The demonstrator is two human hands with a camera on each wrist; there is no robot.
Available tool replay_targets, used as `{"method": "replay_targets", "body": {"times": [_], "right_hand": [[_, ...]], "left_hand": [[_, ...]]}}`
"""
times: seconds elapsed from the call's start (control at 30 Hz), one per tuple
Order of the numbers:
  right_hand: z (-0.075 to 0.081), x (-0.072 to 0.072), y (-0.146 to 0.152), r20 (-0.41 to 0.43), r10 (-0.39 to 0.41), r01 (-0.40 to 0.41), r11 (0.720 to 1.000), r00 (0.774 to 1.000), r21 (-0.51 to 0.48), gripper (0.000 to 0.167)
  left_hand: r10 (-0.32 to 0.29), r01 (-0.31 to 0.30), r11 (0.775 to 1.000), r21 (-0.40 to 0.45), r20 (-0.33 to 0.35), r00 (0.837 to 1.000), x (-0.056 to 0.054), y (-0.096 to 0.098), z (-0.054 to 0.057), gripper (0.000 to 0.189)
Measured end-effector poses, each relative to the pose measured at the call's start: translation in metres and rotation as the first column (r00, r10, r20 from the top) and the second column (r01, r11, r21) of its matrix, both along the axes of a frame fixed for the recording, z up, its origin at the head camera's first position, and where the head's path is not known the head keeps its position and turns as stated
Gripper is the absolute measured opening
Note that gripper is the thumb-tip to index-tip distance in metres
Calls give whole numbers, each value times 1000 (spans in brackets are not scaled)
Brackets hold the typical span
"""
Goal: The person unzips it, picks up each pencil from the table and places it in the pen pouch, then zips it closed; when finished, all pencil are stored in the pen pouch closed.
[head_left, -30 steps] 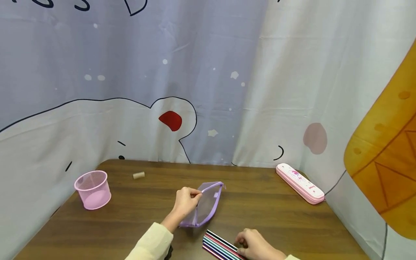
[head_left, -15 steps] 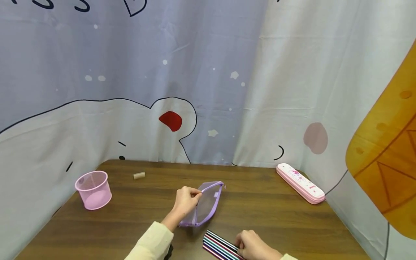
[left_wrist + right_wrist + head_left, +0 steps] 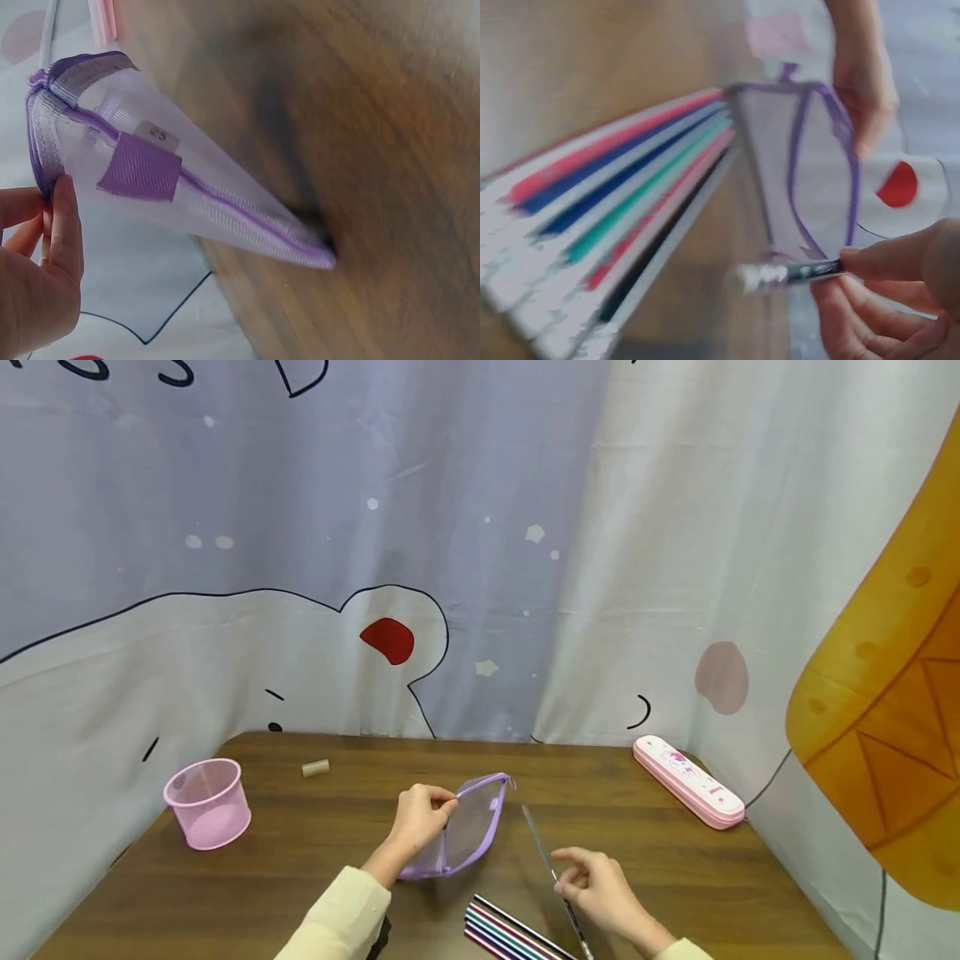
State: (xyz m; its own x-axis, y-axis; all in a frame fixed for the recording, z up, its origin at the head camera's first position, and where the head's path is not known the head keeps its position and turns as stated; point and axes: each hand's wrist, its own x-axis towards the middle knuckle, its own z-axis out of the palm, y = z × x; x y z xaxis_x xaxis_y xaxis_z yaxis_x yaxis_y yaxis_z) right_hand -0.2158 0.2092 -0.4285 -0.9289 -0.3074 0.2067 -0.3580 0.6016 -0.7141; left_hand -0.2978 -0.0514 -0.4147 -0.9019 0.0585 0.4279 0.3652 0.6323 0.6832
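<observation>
My left hand (image 3: 420, 818) pinches the upper rim of a purple mesh zipper pouch (image 3: 471, 828), whose mouth gapes open. A purple tab and a tag marked 25 show on the pouch's side in the left wrist view. Between thumb and fingers, my right hand (image 3: 597, 891) holds a slim dark pencil (image 3: 810, 271) with a pale eraser end and silver band. It slants up from the table to the right of the pouch. Several striped pencils (image 3: 508, 928) in black, red, teal and blue lie side by side below the pouch.
A pink mesh pen cup (image 3: 217, 818) stands at the left of the wooden table (image 3: 337, 835). Behind it lies a small beige cylinder (image 3: 316, 768). A pink pencil case (image 3: 686, 779) rests near the right back edge, close to the printed curtain (image 3: 645, 568).
My right hand has lifted one pencil off the row and swung it upright toward the pouch's right side. My left hand keeps its pinch on the pouch, shifted slightly left in view.
</observation>
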Motion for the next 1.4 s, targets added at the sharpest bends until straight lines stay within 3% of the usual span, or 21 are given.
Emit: {"method": "replay_targets", "body": {"times": [0.07,0.17,0.4,0.5,0.57,0.63,0.77,0.87,1.03,1.2,1.3,1.4], "right_hand": [[6,-5,0,34,-48,51,994,998,-99,40],[13,-14,-4,90,-100,119,962,991,-246,42],[13,-30,-25,191,-236,301,820,953,-488,37],[8,-34,-36,245,-244,342,760,938,-552,37],[3,-36,-43,288,-222,353,740,931,-572,38],[-1,-38,-49,326,-179,346,737,928,-580,39],[-7,-44,-60,367,-81,296,760,927,-579,42],[-11,-49,-64,382,-57,286,765,922,-577,43],[-14,-58,-69,416,-87,337,743,905,-578,41],[-12,-62,-77,435,-112,370,732,894,-572,40],[-13,-64,-84,425,-151,384,750,892,-539,39],[-14,-65,-91,378,-219,390,792,900,-470,38]], "left_hand": [[1,-1,1000,7,10,1000,-2,-1,2,9],[3,-4,1000,8,21,1000,-3,-1,4,10],[11,-11,1000,12,25,1000,-5,2,3,7],[8,-8,1000,23,22,1000,-5,3,3,7],[3,-4,1000,26,18,1000,-5,5,2,8],[3,-4,1000,30,14,1000,-5,7,2,8],[0,-1,1000,23,11,1000,-4,11,2,8],[-9,9,1000,24,12,1000,-3,14,1,8],[-56,55,998,43,18,998,2,20,-1,9],[-144,141,987,83,32,989,7,27,-5,10],[-185,177,978,113,58,981,10,29,-6,11],[-196,186,974,126,75,978,11,30,-6,12]]}}
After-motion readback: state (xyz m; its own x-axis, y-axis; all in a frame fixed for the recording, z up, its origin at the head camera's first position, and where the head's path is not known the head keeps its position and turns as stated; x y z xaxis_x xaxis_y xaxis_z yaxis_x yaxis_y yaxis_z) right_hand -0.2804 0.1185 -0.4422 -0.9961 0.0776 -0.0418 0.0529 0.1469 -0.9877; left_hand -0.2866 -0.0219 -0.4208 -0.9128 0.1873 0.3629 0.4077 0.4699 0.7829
